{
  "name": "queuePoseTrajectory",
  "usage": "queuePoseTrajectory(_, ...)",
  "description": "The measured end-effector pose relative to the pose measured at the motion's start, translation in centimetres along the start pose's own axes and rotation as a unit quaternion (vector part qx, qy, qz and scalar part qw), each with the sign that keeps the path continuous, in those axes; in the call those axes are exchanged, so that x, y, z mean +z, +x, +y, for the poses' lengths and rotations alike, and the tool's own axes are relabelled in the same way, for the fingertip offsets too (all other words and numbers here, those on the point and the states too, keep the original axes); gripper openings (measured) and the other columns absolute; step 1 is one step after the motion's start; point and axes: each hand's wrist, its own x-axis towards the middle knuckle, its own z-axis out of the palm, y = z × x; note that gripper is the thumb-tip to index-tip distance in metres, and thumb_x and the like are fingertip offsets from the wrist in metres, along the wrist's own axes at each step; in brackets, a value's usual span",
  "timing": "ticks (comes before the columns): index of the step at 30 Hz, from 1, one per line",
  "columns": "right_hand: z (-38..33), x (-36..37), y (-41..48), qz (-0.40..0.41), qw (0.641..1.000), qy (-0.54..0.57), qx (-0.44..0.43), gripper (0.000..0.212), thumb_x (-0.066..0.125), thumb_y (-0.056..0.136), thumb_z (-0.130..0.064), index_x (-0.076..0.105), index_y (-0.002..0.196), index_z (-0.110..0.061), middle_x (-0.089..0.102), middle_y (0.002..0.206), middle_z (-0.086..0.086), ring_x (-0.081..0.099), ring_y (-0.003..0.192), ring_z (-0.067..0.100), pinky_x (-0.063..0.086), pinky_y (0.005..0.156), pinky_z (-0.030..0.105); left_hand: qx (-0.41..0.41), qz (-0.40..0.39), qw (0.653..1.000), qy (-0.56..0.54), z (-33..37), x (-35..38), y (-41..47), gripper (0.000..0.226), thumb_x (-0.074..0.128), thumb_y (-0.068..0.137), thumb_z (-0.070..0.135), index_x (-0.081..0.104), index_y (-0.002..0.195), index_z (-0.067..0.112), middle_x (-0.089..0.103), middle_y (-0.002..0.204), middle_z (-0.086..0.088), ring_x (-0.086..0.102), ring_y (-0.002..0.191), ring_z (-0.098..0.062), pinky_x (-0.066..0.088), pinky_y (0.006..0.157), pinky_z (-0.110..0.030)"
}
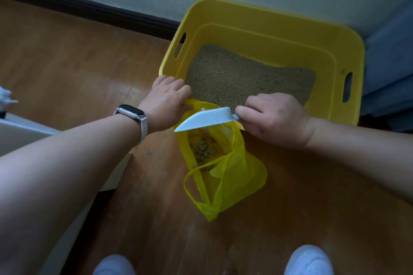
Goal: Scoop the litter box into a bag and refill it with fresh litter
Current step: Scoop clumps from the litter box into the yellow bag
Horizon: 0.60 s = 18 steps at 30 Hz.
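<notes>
A yellow litter box (281, 29) stands on the wooden floor against the wall, with a layer of brownish litter (245, 76) in its bottom. A yellow plastic bag (234, 176) hangs open in front of the box's near edge, with clumps of litter (204, 148) inside. My left hand (166, 102) grips the bag's handle at the box's near left corner. My right hand (272, 116) grips the handle of a white scoop (205, 119), which is turned on its side over the bag's mouth.
The wooden floor (73, 62) runs left to a dark baseboard (89, 10). A pale flat object (24, 134) lies at the left under my forearm. A few litter crumbs (147, 152) lie on the floor. My white shoes (309, 260) show at the bottom. Blue fabric (388, 62) is at the right.
</notes>
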Motion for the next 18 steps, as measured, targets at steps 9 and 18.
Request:
queuePoseTrajectory(9, -0.16, 0.73, -0.37, -0.039, 0.999, -0.014, -0.028, 0.010, 0.057, 0.089, -0.014, 0.065, 0.084, -0.013, 0.050, 0.068, 0.008, 0.048, 0.055, 0.028, 0.030, 0.047, 0.032, 0.003, 0.003, 1.000, -0.004, 0.14, 0.15, -0.03, 0.024, 0.073, 0.082, 0.027, 0.059, 0.091, 0.009, 0.057, 0.084, -0.010, 0.053, 0.079, -0.032, 0.037, 0.087, -0.045)
queuePoseTrajectory(18, -0.27, 0.04, -0.42, -0.064, 0.995, 0.042, 0.056, 0.019, 0.052, 0.093, -0.024, 0.066, 0.089, -0.012, 0.055, 0.074, 0.008, 0.055, 0.061, 0.029, 0.037, 0.046, 0.033, -0.004, -0.006, 1.000, -0.008, -0.15, 0.31, 0.03, 0.019, 0.070, 0.083, 0.024, 0.058, 0.091, 0.011, 0.056, 0.085, -0.008, 0.052, 0.081, -0.031, 0.035, 0.088, -0.044)
